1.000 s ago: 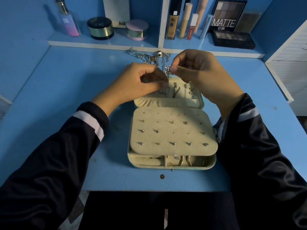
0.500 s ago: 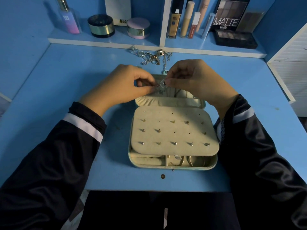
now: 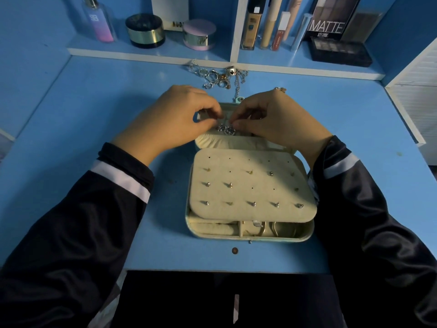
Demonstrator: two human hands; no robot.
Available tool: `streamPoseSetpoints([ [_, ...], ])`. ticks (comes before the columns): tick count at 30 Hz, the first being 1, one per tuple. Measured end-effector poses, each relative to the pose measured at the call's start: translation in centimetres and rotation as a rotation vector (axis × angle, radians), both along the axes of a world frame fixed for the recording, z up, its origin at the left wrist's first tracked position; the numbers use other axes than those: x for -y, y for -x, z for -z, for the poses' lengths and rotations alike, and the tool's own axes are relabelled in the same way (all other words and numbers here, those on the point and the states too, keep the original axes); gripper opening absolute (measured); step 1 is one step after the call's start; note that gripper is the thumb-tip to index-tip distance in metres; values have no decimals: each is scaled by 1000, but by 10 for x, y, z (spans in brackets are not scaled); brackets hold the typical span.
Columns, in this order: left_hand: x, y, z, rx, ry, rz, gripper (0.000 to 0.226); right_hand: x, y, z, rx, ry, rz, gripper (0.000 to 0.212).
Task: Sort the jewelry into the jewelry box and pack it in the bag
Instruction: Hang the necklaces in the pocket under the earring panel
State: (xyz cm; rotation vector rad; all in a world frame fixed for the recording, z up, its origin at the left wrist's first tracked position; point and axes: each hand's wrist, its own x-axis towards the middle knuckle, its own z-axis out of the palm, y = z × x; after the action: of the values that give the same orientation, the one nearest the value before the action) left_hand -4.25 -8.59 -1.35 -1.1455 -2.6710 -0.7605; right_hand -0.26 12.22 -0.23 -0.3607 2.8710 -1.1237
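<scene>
An open cream jewelry box [image 3: 305,235] lies on the blue desk. Its earring panel [image 3: 250,185] carries several studs and covers most of the lower tray. Over the lid's pocket at the far side, my left hand [image 3: 175,117] and my right hand [image 3: 274,119] meet, both pinching a small silver chain piece [image 3: 227,129] between fingertips. A heap of loose silver rings and chains [image 3: 218,75] lies on the desk just behind the box. No bag is in view.
A raised shelf [image 3: 151,55] at the back holds a perfume bottle [image 3: 99,22], two round jars, makeup tubes and eyeshadow palettes [image 3: 340,50]. A white cabinet [image 3: 416,95] stands at the right. A small brown dot [image 3: 234,250] sits near the desk's front edge.
Both hands came down and toward me with the silver piece, from above the loose heap to just over the lid's pocket.
</scene>
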Motion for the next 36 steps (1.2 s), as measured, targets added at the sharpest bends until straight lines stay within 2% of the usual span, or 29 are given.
streamPoseSetpoints([
  [3, -1, 0, 3, -74, 34, 13, 10, -4, 1, -1, -28, -23, 33, 3],
  [10, 1, -2, 6, -84, 77, 26, 14, -5, 2, 4, -60, -145, -38, 9],
  [18, 1, -4, 0, 101, 24, 76, 11, -9, 0, 0, -12, -135, -141, 10],
  [22, 1, -3, 2, 65, 25, 62, 13, -10, 1, 2, -35, -125, -107, 10],
  [32, -3, -5, 3, 70, 25, 120, 9, -7, -3, -2, 17, -139, -179, 12],
  [36, -2, -4, 4, -9, 28, 78, 10, -9, -3, -2, 18, -142, -146, 10],
])
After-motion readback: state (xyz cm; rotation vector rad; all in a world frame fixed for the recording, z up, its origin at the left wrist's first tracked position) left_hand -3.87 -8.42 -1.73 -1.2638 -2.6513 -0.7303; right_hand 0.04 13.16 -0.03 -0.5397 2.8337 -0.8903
